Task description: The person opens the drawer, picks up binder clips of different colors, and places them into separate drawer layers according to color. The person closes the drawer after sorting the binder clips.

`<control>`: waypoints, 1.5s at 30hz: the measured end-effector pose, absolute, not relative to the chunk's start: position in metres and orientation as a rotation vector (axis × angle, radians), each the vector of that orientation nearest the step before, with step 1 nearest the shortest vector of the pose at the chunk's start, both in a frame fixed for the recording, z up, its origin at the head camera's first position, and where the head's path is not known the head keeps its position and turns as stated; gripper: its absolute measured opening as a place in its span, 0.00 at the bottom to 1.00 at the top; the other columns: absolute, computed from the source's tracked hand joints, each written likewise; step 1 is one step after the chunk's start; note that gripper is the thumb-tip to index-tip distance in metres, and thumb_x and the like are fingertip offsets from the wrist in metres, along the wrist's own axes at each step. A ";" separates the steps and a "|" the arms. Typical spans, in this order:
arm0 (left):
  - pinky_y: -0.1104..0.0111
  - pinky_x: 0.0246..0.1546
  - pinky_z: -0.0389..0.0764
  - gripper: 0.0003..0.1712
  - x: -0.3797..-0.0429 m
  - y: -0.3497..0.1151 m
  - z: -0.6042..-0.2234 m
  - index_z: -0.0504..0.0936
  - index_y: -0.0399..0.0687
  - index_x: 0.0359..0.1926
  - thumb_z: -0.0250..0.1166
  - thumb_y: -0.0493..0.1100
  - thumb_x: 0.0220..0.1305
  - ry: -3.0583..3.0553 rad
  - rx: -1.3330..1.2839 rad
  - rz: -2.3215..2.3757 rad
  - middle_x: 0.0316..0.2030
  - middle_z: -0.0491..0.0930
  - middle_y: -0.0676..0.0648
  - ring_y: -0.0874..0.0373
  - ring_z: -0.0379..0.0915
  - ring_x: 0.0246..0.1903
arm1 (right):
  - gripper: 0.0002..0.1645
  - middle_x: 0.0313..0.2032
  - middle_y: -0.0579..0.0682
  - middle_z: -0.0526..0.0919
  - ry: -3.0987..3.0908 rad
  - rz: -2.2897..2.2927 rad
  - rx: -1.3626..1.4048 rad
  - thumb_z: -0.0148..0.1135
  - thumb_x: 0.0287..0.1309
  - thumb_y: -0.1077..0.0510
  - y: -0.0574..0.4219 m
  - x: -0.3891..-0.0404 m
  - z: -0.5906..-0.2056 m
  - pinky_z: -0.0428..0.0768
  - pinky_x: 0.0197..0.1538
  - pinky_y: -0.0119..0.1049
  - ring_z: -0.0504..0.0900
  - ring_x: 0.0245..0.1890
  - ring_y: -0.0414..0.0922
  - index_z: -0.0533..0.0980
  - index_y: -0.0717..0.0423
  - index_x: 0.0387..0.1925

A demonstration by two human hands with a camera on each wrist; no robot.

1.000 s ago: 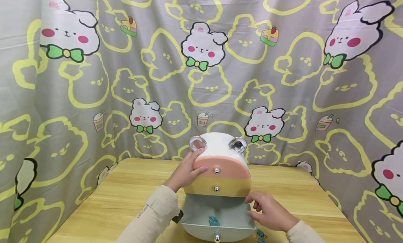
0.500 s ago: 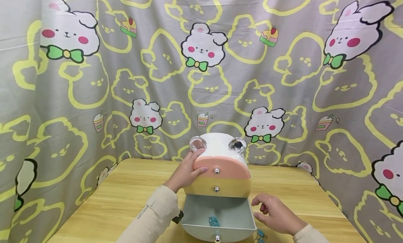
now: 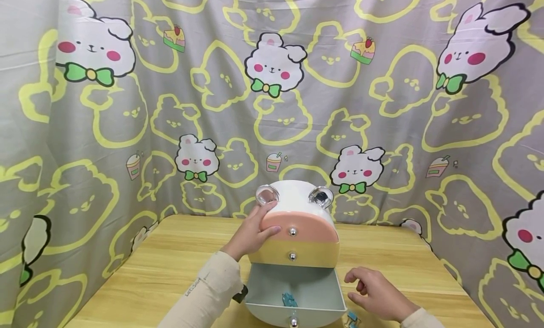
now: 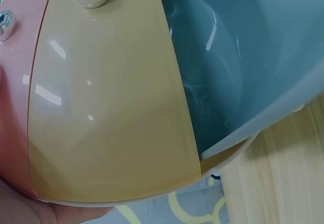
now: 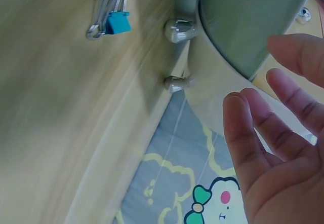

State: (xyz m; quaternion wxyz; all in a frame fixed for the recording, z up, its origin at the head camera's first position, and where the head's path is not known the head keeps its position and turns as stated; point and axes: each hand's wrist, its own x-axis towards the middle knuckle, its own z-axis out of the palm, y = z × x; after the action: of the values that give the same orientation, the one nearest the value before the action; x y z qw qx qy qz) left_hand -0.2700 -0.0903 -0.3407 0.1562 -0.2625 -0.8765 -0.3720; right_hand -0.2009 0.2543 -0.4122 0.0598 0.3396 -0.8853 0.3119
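A rounded desktop drawer box [image 3: 297,196] with a white top and silver ears stands on the table. My left hand [image 3: 251,231] holds its upper left side, thumb on the pink drawer front [image 3: 312,226] and fingers by the left ear. The grey-green bottom drawer [image 3: 316,290] is pulled out, with blue binder clips [image 3: 289,299] inside. Just right of that drawer, my right hand [image 3: 376,290] hovers with nothing in it, fingers loosely bent. More blue binder clips [image 3: 352,319] lie on the table below it; the right wrist view shows these binder clips [image 5: 119,21] with their silver handles.
Between the pink and grey-green drawers, a yellow drawer [image 3: 312,252] is closed, with a silver knob [image 3: 292,256]. A patterned curtain [image 3: 238,106] hangs behind and along both sides of the wooden table [image 3: 170,266]. Short silver feet [image 5: 179,31] support the box.
My right hand has moved right, away from the bottom drawer's side edge, and slightly down. The left hand keeps its place on the box.
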 end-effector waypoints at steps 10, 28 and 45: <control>0.47 0.51 0.72 0.37 -0.269 -0.090 -0.340 0.62 0.60 0.72 0.66 0.52 0.64 -2.519 -0.738 -1.071 0.59 0.67 0.43 0.46 0.71 0.49 | 0.12 0.37 0.45 0.78 -2.741 0.962 0.996 0.69 0.56 0.61 0.258 -0.203 -0.420 0.76 0.29 0.32 0.71 0.28 0.32 0.77 0.57 0.41; 0.47 0.50 0.73 0.38 -0.269 -0.091 -0.338 0.61 0.61 0.72 0.66 0.51 0.64 -2.549 -0.735 -1.079 0.58 0.67 0.43 0.48 0.70 0.47 | 0.11 0.38 0.48 0.79 -2.887 1.060 0.962 0.68 0.57 0.60 0.262 -0.213 -0.441 0.74 0.29 0.31 0.72 0.26 0.33 0.76 0.57 0.41; 0.48 0.49 0.73 0.38 -0.269 -0.091 -0.338 0.62 0.60 0.71 0.66 0.51 0.64 -2.532 -0.733 -1.087 0.57 0.67 0.43 0.48 0.71 0.47 | 0.10 0.34 0.45 0.77 -2.938 1.079 0.944 0.69 0.56 0.59 0.262 -0.214 -0.453 0.73 0.27 0.31 0.71 0.25 0.34 0.76 0.56 0.37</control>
State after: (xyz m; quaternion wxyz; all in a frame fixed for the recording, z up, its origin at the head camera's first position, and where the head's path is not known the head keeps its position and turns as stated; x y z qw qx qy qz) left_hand -0.2694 -0.0906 -0.3379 0.1446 -0.2543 -0.8787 -0.3773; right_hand -0.2139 0.2621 -0.4533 -0.0637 0.2881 -0.8970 0.3292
